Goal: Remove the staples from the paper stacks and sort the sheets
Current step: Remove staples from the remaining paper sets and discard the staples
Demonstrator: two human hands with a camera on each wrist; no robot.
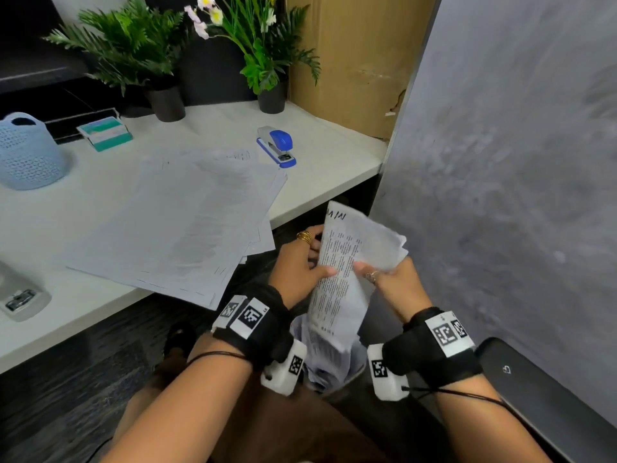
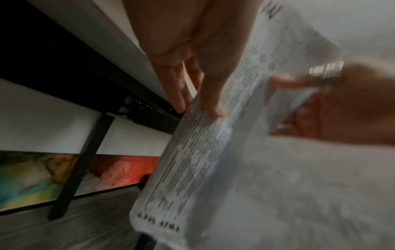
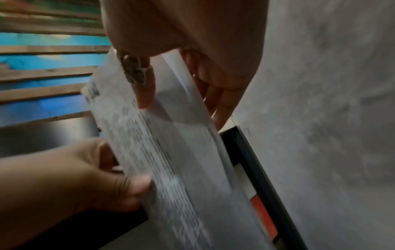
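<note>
Both hands held a folded, crumpled sheet [image 1: 344,262] at lower centre of the head view, below the desk [image 1: 83,208] edge and above a bin [image 1: 337,372] stuffed with more crumpled paper. Left hand [image 1: 297,265] gripped the sheet's left edge, thumb on the printed face, other fingers curled behind; gold rings on one finger. Right hand [image 1: 390,279] pinched the sheet's right side, thumb on front, fingers behind, ring on a finger. Sheet stood roughly upright, tilted, top end toward the upper right, printed text lines running along it.

Left wrist view: left fingers [image 2: 211,94] lay along the sheet [image 2: 192,160], thumb tip pressed on the print; right hand [image 2: 342,104] blurred at right edge. Right wrist view: right fingers [image 3: 145,91] pressed on the sheet [image 3: 171,152], the rest behind it; left hand [image 3: 74,177] at lower left clamped the edge with its thumb.

On the desk, centre left of the head view, a loose stack [image 1: 187,222] of printed sheets lay fanned, one corner overhanging the front edge. Blue stapler [image 1: 277,145] sat just beyond the stack, upper centre. Blue perforated basket [image 1: 26,152] at far left, small teal box [image 1: 105,132] beside it, two potted plants [image 1: 160,58] at the back. Grey partition [image 1: 500,195] filled the right side. Staples too small to tell.
</note>
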